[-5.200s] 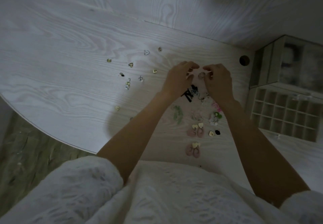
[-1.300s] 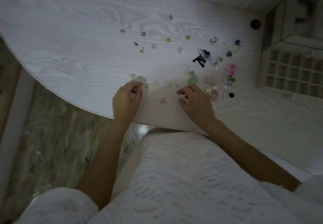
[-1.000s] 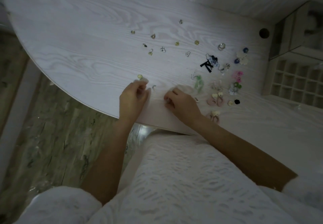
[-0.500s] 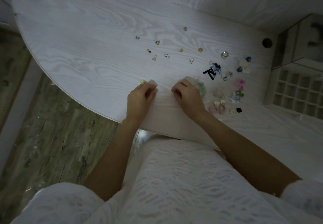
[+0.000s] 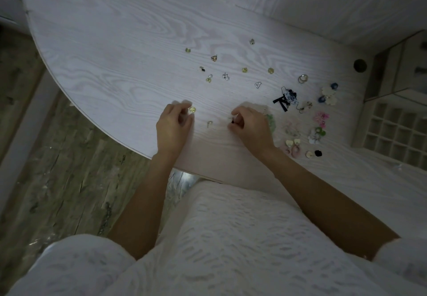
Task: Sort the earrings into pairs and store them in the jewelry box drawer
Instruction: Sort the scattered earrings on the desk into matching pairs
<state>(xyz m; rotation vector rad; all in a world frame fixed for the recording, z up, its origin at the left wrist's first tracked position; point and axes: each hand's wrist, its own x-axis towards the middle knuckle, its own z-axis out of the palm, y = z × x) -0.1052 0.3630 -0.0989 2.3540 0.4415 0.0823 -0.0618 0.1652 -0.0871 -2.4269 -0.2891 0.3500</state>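
My left hand (image 5: pixel 174 124) rests near the table's front edge, its fingers curled beside a small round gold earring (image 5: pixel 192 109) that lies at the fingertips. My right hand (image 5: pixel 250 126) pinches a tiny earring with a dark tip (image 5: pixel 232 122). A small hook earring (image 5: pixel 209 123) lies between the hands. Several loose studs (image 5: pixel 245 70) are scattered farther back. Grouped earrings lie to the right: a black bow set (image 5: pixel 283 101), pink drops with cream hearts (image 5: pixel 293 148) and white flower earrings (image 5: pixel 329 92). The jewelry box drawer (image 5: pixel 392 134), a grid of small compartments, stands open at the right.
The jewelry box body (image 5: pixel 404 69) stands behind the drawer at the far right. A round cable hole (image 5: pixel 360 65) is in the white wood-grain table (image 5: pixel 115 64). The table's curved edge drops to the floor (image 5: pixel 57 168) on the left.
Both hands came back from the far earring group to the table's front edge. My right hand slid left from the pink pairs and closed on a tiny earring.
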